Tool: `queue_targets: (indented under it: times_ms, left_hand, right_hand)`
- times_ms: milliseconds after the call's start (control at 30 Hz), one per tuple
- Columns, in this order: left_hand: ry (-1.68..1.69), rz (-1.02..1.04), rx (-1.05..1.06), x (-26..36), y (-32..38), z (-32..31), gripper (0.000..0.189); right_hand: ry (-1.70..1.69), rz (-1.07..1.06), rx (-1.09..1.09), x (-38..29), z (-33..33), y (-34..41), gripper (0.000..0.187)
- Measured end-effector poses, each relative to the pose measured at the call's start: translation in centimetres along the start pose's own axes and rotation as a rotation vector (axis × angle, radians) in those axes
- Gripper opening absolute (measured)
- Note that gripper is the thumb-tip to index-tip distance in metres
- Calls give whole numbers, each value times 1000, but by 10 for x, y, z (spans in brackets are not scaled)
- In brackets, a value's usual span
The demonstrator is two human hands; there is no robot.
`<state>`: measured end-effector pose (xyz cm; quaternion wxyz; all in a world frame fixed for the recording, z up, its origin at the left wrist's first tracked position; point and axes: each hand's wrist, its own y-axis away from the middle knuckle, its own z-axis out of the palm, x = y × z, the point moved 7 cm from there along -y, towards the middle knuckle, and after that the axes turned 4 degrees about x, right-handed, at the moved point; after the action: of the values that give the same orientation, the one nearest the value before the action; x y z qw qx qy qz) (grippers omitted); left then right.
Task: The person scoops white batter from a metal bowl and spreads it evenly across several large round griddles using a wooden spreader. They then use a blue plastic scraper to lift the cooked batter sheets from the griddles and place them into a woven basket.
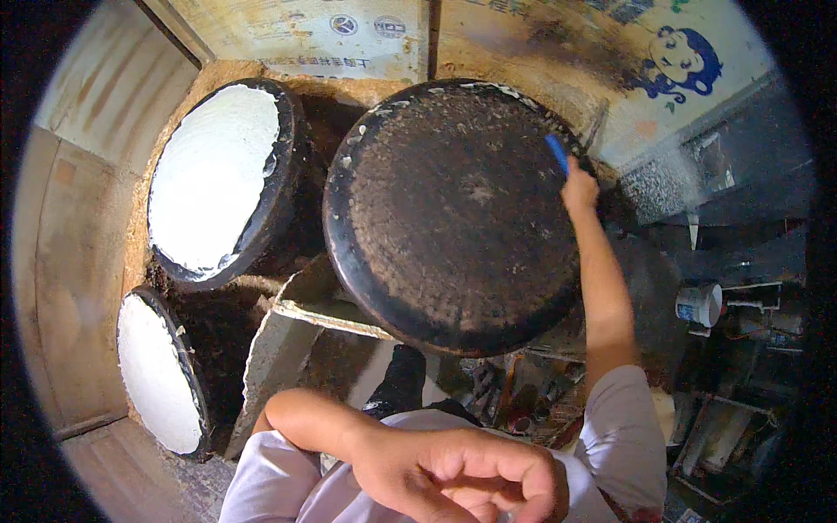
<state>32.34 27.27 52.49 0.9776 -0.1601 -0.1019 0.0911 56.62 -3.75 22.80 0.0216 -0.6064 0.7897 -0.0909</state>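
My right hand [580, 189] reaches far out to the right rim of a large round dark object [471, 209] and grips a blue-handled tool [557, 155]. The tool lies against the rim; its working end is hard to make out. The round face is rough and brown-black, with pale flakes along its upper edge. Close to the camera, in front of my chest, my left hand [451, 467] has its fingers curled in, with nothing seen in it. The frame's bottom edge cuts it off.
On the left lean two more dark round objects with white-coated faces, an upper one [216, 183] and a lower one [160, 376]. A broken-edged panel [281, 353] stands beside them. Stained wall panels [314, 39] rise behind. A white bucket [700, 305] and clutter are at right.
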Motion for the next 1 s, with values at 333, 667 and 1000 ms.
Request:
queue_targets:
  times_ms: [333,667,1000]
  left_hand:
    - [123,131,103,74,35,-15,32]
    - [-160,277,15,46,51,-18,29]
    - [-199,472,863,-64,121,-139,39]
  right_hand:
    - [-324,-1073,305,-355,-55,171,28]
    - [-25,141,-161,-81,26,-147,31]
    - [-407,-355,-58,42,-46,145,52]
